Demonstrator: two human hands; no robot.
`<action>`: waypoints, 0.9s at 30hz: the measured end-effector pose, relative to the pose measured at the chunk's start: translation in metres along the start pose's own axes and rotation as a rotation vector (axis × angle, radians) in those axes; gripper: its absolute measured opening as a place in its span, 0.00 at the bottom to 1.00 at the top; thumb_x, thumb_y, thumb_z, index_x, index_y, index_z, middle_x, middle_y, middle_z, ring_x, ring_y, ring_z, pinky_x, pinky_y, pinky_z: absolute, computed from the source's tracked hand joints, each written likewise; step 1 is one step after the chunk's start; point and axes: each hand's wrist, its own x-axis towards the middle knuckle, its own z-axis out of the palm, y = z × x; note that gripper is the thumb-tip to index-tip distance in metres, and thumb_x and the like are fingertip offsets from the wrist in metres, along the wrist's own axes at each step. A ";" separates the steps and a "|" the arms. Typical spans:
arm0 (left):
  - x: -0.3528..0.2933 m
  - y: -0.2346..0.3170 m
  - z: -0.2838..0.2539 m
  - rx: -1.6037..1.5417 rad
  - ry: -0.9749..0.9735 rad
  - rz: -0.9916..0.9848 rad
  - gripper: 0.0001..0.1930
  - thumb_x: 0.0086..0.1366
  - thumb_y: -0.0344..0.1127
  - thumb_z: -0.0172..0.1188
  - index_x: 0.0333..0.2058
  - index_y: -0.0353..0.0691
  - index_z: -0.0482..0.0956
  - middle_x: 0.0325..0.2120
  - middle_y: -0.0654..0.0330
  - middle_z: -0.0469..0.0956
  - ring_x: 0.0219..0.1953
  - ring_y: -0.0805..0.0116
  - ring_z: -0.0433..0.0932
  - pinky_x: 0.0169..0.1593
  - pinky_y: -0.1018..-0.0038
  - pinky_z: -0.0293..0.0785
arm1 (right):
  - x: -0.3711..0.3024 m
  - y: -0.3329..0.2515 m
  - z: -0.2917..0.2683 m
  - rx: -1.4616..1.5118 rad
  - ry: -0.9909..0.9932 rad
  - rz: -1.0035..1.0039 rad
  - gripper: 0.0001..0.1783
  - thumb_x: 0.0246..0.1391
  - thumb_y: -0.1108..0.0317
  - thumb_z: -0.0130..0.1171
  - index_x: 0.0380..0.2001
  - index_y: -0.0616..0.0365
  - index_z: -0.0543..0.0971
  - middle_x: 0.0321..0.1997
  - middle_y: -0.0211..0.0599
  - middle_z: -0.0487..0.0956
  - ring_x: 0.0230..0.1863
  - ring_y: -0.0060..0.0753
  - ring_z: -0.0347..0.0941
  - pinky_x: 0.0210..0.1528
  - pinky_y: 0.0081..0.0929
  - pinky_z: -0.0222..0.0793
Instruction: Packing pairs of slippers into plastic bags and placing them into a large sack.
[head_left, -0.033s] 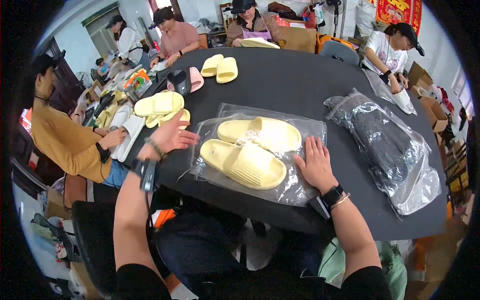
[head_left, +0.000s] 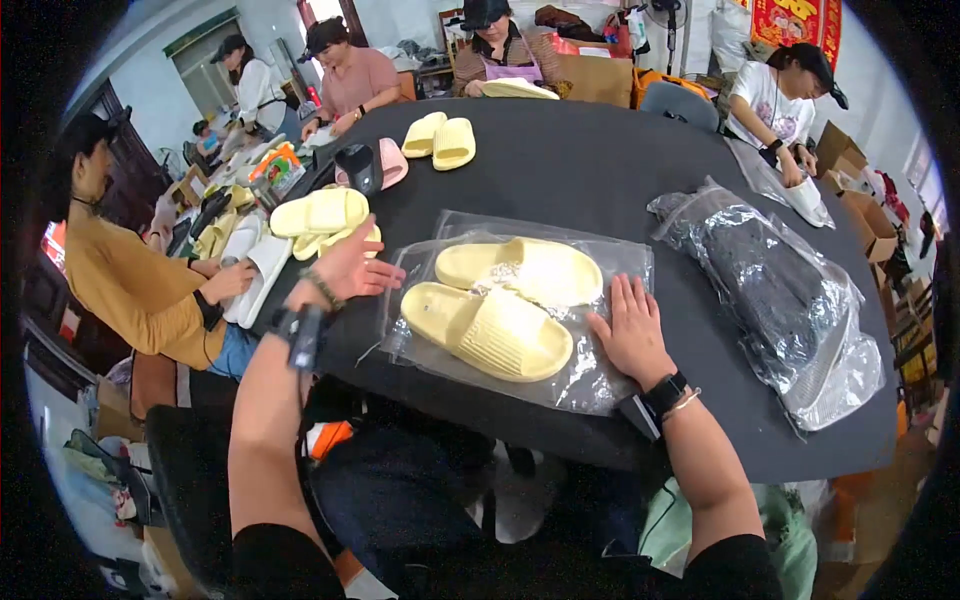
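A pair of pale yellow slide slippers [head_left: 490, 330] lies side by side in front of me on a clear plastic bag [head_left: 625, 265]. Whether the slippers are inside the bag or on top of it, I cannot tell. My right hand [head_left: 632, 325] lies flat on the bag's right part, fingers stretched out, close to the slippers' ends. At the bag's left edge is my left hand [head_left: 345, 268], palm turned inward and fingers apart. It holds nothing, and its fingertips reach the bag's edge.
A large clear bag of dark contents [head_left: 760, 290] lies to the right on the black table [head_left: 580, 140]. More yellow slippers [head_left: 320, 212] sit beyond my left hand, and another yellow pair [head_left: 440, 140] stands farther back. Several people work around the table; one handles a white slipper [head_left: 258, 275].
My left hand has shifted slightly to the right, toward the bag. My right hand and the slippers stay in place.
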 end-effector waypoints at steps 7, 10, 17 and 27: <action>0.096 0.009 0.021 -0.183 -0.372 -0.198 0.34 0.69 0.46 0.52 0.65 0.37 0.46 0.42 0.38 0.76 0.40 0.53 0.80 0.37 0.72 0.77 | 0.002 -0.009 -0.002 0.060 -0.031 0.003 0.42 0.60 0.40 0.43 0.63 0.68 0.59 0.68 0.55 0.58 0.72 0.53 0.47 0.70 0.47 0.42; 0.096 0.023 0.051 -0.028 -0.127 0.402 0.35 0.68 0.23 0.47 0.68 0.40 0.39 0.38 0.43 0.78 0.41 0.55 0.80 0.43 0.69 0.79 | 0.000 -0.003 -0.004 0.069 -0.055 0.036 0.43 0.60 0.40 0.43 0.64 0.68 0.59 0.69 0.54 0.57 0.72 0.52 0.47 0.71 0.47 0.41; 0.086 0.031 0.073 -0.240 -0.439 0.458 0.30 0.72 0.40 0.45 0.67 0.42 0.44 0.49 0.37 0.73 0.47 0.45 0.78 0.49 0.64 0.78 | -0.002 0.003 -0.001 0.025 -0.026 0.065 0.44 0.60 0.39 0.43 0.64 0.68 0.58 0.69 0.54 0.57 0.72 0.52 0.47 0.71 0.46 0.41; 0.068 -0.048 -0.005 -0.078 -0.297 0.140 0.19 0.69 0.32 0.47 0.53 0.24 0.63 0.42 0.40 0.76 0.40 0.54 0.80 0.42 0.69 0.80 | 0.003 0.001 0.007 0.051 0.002 0.059 0.43 0.60 0.39 0.43 0.63 0.68 0.59 0.68 0.55 0.58 0.72 0.52 0.47 0.71 0.46 0.41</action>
